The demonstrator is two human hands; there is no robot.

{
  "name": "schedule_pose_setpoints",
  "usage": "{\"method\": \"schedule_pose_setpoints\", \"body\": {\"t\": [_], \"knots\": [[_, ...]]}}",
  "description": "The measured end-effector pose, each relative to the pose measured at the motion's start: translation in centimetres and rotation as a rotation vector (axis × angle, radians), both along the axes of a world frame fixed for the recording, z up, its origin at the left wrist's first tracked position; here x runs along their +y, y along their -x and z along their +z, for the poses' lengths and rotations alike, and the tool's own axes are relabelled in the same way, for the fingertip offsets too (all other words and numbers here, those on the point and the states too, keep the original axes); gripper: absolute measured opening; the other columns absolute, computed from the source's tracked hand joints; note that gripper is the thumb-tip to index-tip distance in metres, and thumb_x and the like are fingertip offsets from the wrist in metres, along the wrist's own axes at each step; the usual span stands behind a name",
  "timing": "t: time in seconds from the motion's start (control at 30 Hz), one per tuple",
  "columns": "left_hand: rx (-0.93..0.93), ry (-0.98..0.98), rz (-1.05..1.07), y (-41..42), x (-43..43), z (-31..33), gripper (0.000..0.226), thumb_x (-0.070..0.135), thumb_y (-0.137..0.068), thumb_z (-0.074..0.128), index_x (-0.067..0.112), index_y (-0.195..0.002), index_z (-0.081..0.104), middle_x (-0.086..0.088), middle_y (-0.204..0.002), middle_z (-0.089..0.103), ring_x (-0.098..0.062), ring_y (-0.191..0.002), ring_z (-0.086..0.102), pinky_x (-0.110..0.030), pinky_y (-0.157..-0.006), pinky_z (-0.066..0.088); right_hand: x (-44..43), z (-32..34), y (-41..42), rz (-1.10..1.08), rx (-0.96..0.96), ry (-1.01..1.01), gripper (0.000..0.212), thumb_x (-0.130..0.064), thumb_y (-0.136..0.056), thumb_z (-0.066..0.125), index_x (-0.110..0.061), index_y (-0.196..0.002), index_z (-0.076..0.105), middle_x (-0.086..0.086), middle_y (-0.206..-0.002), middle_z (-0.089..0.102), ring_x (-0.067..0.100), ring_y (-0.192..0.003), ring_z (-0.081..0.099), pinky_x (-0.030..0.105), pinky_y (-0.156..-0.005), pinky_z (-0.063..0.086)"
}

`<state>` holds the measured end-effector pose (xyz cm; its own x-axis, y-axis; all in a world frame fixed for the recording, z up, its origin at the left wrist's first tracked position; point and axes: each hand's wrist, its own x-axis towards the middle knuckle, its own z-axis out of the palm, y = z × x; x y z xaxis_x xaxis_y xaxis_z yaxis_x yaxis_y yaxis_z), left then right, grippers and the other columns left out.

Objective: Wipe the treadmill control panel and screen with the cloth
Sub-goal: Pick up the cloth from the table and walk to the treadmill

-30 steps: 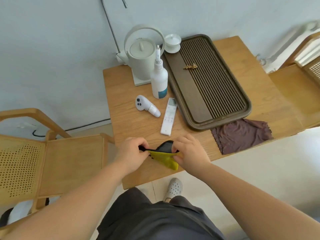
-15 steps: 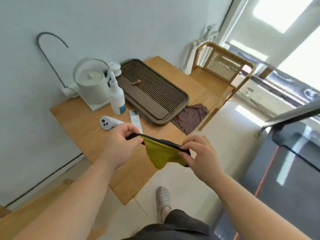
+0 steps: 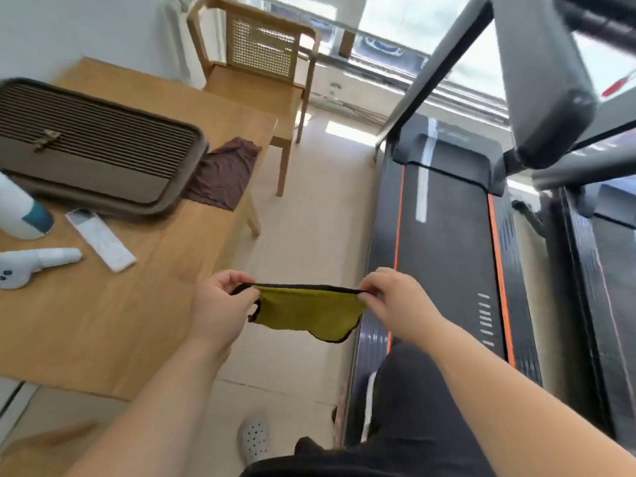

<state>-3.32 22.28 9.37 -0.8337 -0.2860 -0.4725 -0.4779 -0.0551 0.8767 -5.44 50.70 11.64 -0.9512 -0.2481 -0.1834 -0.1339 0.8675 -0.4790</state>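
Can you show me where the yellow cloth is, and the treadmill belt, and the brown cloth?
yellow cloth (image 3: 304, 313): head view, middle of its hanging yellow face.
treadmill belt (image 3: 447, 256): head view, bare dark running surface.
brown cloth (image 3: 222, 177): head view, middle of its crumpled folds.

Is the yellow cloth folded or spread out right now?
Spread out: the left hand and right hand pinch the cloth by its top edge, taut between them.

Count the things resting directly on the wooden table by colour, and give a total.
White: 3 (spray bottle, remote, handheld device)
Brown: 2 (tray, brown cloth)
Total: 5
Left out: yellow cloth, pinched between left hand and right hand, off the table.
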Motion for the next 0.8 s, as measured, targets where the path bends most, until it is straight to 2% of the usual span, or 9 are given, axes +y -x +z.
{"method": "schedule_pose_setpoints", "body": {"t": [0.07,0.13,0.23,0.37,0.5,0.6,0.67,0.73,0.8], "knots": [[-0.005,-0.031,-0.123,0.8,2.8,-0.8,0.015,-0.007,-0.083,0.068,0.007,-0.089,0.069,-0.003,-0.077,0.073,-0.016,-0.068,0.067,-0.038,-0.078,0.056,3.3,-0.4,-1.1,-0.136,-0.006,0.068,0.01,-0.017,-0.098,0.067,-0.025,-0.094,0.07,-0.013,-0.085,0.066,0.009,-0.082,0.062,0.027,-0.078,0.051],[-0.026,-0.073,-0.229,1.7,6.0,-1.3,0.017,-0.009,-0.083,0.068,0.008,-0.087,0.067,-0.002,-0.075,0.073,-0.02,-0.071,0.067,-0.042,-0.083,0.055,6.7,-0.6,-2.2,-0.269,-0.018,0.151,0.017,-0.016,-0.098,0.066,-0.031,-0.09,0.066,-0.015,-0.077,0.068,0.006,-0.076,0.062,0.018,-0.069,0.048],[-0.048,-0.12,-0.334,3.1,12.2,-1.6,0.016,-0.007,-0.081,0.071,0.007,-0.088,0.066,-0.008,-0.078,0.072,-0.025,-0.075,0.069,-0.046,-0.086,0.055,12.7,-1.0,-3.5,-0.392,-0.015,0.213,0.028,-0.012,-0.098,0.065,-0.036,-0.086,0.064,-0.018,-0.078,0.067,0.008,-0.073,0.061,0.016,-0.063,0.044],[-0.064,-0.107,-0.482,5.8,23.1,-1.3,0.021,0.013,-0.066,0.072,0.009,-0.086,0.067,-0.007,-0.077,0.071,-0.026,-0.077,0.064,-0.04,-0.078,0.052,22.8,-2.0,-3.7,-0.555,0.023,0.312,0.027,-0.012,-0.099,0.064,-0.037,-0.089,0.066,-0.019,-0.083,0.069,0.004,-0.085,0.065,0.013,-0.07,0.046],[-0.07,0.008,-0.613,9.1,35.2,-0.4,0.02,0.012,-0.069,0.072,0.01,-0.088,0.068,-0.008,-0.081,0.071,-0.025,-0.077,0.061,-0.036,-0.075,0.051,33.8,-3.0,-2.2,-0.656,0.105,0.418,0.023,-0.014,-0.099,0.065,-0.035,-0.089,0.067,-0.017,-0.086,0.07,0.005,-0.089,0.065,0.012,-0.074,0.045],[-0.115,0.238,-0.64,9.7,44.2,2.9,0.015,0.003,-0.08,0.072,0.014,-0.091,0.071,-0.006,-0.083,0.073,-0.02,-0.073,0.065,-0.014,-0.061,0.048,41.4,-0.6,-0.9,-0.686,0.085,0.49,0.022,-0.014,-0.099,0.065,-0.033,-0.089,0.067,-0.013,-0.084,0.071,0.006,-0.086,0.066,0.014,-0.071,0.046],[-0.147,0.342,-0.633,9.8,49.7,6.1,0.015,0.004,-0.078,0.071,0.018,-0.082,0.073,-0.01,-0.079,0.074,-0.02,-0.071,0.067,-0.019,-0.06,0.049,45.8,2.4,-0.1,-0.673,0.043,0.514,0.022,-0.015,-0.099,0.065,-0.033,-0.087,0.068,-0.011,-0.084,0.071,0.007,-0.085,0.066,0.02,-0.072,0.048],[-0.153,0.319,-0.599,10.3,54.5,9.6,0.013,0.006,-0.074,0.072,0.019,-0.074,0.073,-0.015,-0.077,0.075,-0.022,-0.069,0.066,-0.027,-0.063,0.047,49.9,6.0,1.1,-0.657,0.035,0.516,0.022,-0.015,-0.097,0.067,-0.034,-0.086,0.069,-0.011,-0.086,0.071,0.006,-0.087,0.065,0.02,-0.073,0.048],[-0.11,0.275,-0.58,11.4,58.4,13.7,0.012,0.005,-0.077,0.073,0.017,-0.076,0.072,-0.012,-0.075,0.073,-0.021,-0.07,0.065,-0.023,-0.056,0.046,53.5,9.9,2.5,-0.67,0.062,0.513,0.022,-0.015,-0.095,0.069,-0.035,-0.086,0.071,-0.013,-0.089,0.072,0.005,-0.09,0.066,0.02,-0.076,0.048]]}}
